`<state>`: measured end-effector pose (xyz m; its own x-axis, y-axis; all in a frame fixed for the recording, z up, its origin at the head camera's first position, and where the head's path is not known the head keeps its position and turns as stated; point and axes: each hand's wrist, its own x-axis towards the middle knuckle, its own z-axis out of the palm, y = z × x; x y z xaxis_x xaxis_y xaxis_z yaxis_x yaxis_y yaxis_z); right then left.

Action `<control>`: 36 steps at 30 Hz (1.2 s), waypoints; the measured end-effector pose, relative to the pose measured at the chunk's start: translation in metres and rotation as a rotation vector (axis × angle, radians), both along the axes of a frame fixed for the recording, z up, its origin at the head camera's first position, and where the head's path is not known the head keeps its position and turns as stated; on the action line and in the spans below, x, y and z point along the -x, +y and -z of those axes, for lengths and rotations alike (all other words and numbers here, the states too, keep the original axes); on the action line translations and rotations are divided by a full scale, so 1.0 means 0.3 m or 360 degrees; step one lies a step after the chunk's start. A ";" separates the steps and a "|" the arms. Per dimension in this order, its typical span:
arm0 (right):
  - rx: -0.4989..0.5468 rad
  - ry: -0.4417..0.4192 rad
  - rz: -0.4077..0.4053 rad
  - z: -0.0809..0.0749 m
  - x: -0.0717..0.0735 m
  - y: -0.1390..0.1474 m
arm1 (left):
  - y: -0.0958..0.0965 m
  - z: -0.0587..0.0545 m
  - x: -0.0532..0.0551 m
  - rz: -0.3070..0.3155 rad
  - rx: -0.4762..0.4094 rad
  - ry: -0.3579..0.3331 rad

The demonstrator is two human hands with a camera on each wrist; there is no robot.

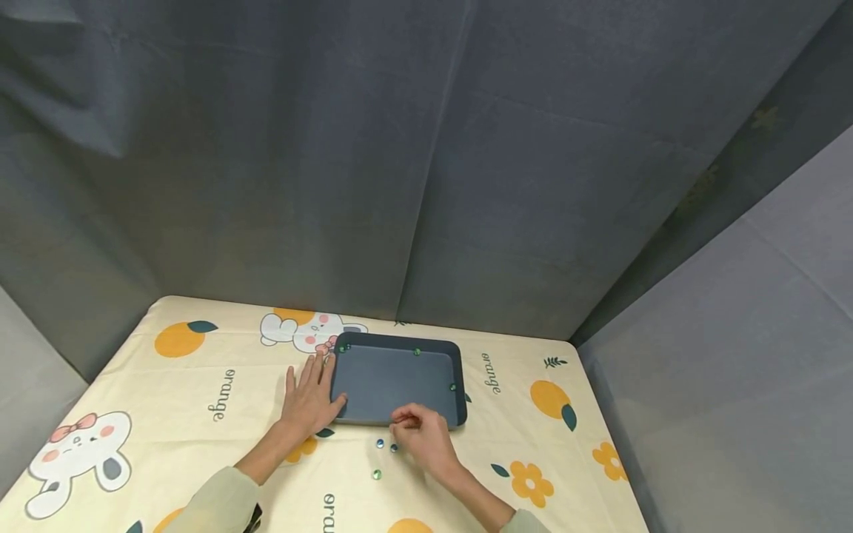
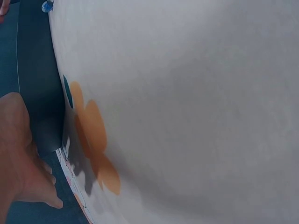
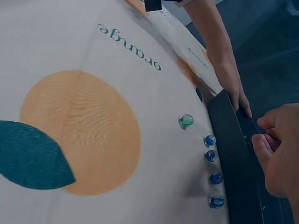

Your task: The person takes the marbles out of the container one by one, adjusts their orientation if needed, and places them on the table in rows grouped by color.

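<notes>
Curtained-off booth (image 1: 300, 163): grey drapes (image 1: 546, 148) on three sides of orange-print tablecloth (image 1: 166, 414).

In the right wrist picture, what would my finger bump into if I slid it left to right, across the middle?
Big round orange fruit print → small clear-and-green glass marble → row of shiny blue glass marbles → dark tray's straight wall → the person's bare right hand.

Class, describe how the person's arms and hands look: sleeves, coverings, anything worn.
The left hand and right hand are bare, without gloves. The left sleeve and right sleeve are pale greenish beige, ending well short of the hands. A small black item shows by the left sleeve's end; too little shows to name it.
</notes>
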<state>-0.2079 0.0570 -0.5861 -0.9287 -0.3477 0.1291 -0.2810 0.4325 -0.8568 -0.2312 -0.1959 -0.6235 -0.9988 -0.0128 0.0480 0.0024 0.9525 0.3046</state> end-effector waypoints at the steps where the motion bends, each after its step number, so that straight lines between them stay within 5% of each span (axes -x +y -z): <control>1: 0.0000 0.0009 0.0000 -0.004 0.004 -0.003 | 0.000 -0.001 -0.001 0.0000 -0.0002 0.0001; 36: -0.0017 -0.0130 -0.0045 -0.023 0.123 -0.153 | -0.004 -0.001 -0.004 0.0005 -0.0031 0.0002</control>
